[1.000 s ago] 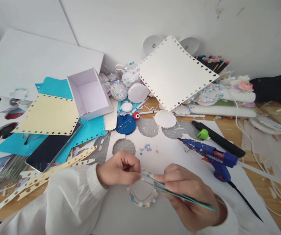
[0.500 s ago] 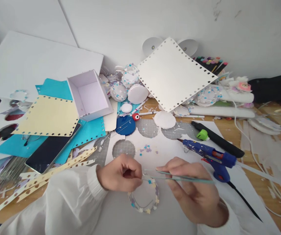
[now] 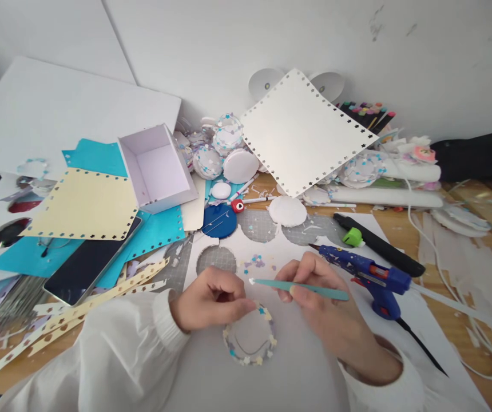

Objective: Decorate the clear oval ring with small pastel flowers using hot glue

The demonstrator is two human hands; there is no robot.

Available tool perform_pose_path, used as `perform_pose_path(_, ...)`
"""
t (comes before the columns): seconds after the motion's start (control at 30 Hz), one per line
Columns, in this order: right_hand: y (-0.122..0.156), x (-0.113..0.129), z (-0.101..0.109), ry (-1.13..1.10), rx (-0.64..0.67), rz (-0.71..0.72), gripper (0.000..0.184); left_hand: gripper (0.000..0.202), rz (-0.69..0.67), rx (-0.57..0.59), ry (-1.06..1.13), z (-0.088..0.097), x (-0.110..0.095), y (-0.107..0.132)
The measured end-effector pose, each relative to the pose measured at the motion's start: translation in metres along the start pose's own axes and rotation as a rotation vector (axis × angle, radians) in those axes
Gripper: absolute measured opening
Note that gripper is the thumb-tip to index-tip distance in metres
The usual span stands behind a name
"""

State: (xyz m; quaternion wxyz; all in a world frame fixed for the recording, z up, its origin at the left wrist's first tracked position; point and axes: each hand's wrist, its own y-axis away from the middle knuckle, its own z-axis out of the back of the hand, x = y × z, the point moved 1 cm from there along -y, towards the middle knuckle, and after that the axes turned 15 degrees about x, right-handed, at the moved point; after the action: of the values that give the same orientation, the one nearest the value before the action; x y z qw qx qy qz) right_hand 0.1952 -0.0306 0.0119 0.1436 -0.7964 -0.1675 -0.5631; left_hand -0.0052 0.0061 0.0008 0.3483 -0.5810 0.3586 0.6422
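Observation:
My left hand is closed in a pinch on the upper left edge of a small clear disc rimmed with tiny pastel flowers, which lies on a white sheet. My right hand grips a thin teal stick like a pen. Its white tip points left and hovers just above the disc, near a scatter of small paper flowers. Both sleeves are white.
A blue glue gun lies just right of my right hand, beside a black marker with a green clip. A white open box, punched yellow and white cards, teal paper, a dark tablet and a pile of decorated discs crowd the back and left.
My right hand has lifted the teal stick off the disc and swung it up toward the loose flowers. My left hand stays pinched on the disc's edge.

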Motion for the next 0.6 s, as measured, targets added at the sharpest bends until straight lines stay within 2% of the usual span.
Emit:
perform_pose_path(0.17,-0.001,0.002,0.0,-0.107,0.036,-0.033,0.02,0.037,-0.148,-0.16,-0.225,-0.005,-0.004,-0.001)
perform_pose_path(0.33,-0.001,0.001,0.0,-0.144,0.037,-0.041,0.019,0.022,-0.268,-0.358,-0.249,0.001,-0.005,0.002)
perform_pose_path(0.4,-0.001,0.0,0.0,-0.127,0.048,-0.047,0.019,0.015,-0.278,-0.371,-0.182,0.004,-0.004,0.002)
perform_pose_path(0.5,-0.001,-0.003,0.001,-0.095,0.065,-0.058,0.018,0.023,-0.269,-0.34,-0.07,0.007,-0.001,0.002)
perform_pose_path(0.6,-0.001,-0.004,0.001,-0.092,0.066,-0.058,0.018,0.016,-0.286,-0.305,-0.017,0.009,0.0,0.0)
